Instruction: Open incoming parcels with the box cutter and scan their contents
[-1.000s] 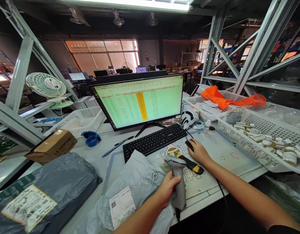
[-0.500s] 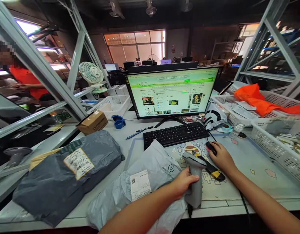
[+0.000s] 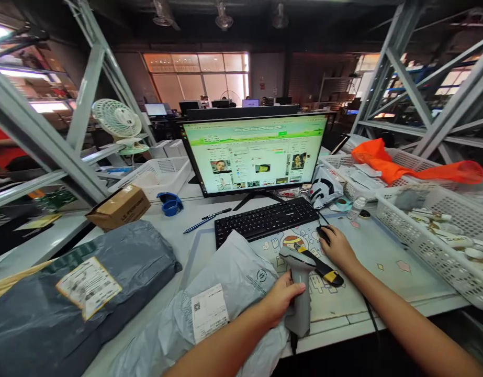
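Monitor (image 3: 260, 157) is now showing webpage, not spreadsheet, left fingers (image 3: 296, 289) gripping scanner (image 3: 302, 311), right fingers (image 3: 333, 233) covering mouse (image 3: 322, 235), so work is seemingly running on-screen.

The desk (image 3: 192, 208) is evenly lit against a dim, murky background. The rear window (image 3: 198, 78) and strip light (image 3: 48, 107) at left glare; the monitor (image 3: 257, 149) glows pale green. Wide-angle distortion stretches the edges, where details smear softly.
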The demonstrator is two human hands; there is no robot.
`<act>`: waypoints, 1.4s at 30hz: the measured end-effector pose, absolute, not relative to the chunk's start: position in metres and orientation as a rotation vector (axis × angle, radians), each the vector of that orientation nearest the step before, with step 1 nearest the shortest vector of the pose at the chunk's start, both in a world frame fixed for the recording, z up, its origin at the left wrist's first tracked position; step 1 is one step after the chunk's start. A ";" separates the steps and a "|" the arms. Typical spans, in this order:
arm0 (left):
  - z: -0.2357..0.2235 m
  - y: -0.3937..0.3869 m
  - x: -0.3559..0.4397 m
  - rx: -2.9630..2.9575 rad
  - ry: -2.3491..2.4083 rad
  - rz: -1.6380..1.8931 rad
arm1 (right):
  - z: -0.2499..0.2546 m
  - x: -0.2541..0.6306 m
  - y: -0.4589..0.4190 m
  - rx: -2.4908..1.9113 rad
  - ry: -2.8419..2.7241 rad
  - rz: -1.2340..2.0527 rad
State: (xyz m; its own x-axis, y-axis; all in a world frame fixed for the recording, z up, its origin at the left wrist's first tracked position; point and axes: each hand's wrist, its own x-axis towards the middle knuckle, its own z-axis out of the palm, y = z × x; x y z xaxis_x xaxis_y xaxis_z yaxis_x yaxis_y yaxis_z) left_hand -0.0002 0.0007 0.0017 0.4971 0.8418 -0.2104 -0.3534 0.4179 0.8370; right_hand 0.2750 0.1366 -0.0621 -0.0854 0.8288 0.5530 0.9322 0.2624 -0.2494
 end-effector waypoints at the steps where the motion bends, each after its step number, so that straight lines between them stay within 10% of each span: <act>1: 0.002 0.000 -0.001 0.824 0.699 0.828 | -0.060 0.274 0.136 -1.590 -1.932 -0.198; 42: -0.001 0.002 -0.002 0.833 0.693 0.799 | -0.060 0.271 0.137 -1.590 -1.937 -0.155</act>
State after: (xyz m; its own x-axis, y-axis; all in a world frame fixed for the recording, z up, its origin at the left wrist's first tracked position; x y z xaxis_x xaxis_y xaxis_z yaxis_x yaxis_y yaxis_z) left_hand -0.0021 0.0020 -0.0005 0.5201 0.8263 -0.2160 -0.3315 0.4284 0.8406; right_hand 0.2708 0.1368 -0.0595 -0.0828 0.8466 0.5257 0.9195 0.2683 -0.2873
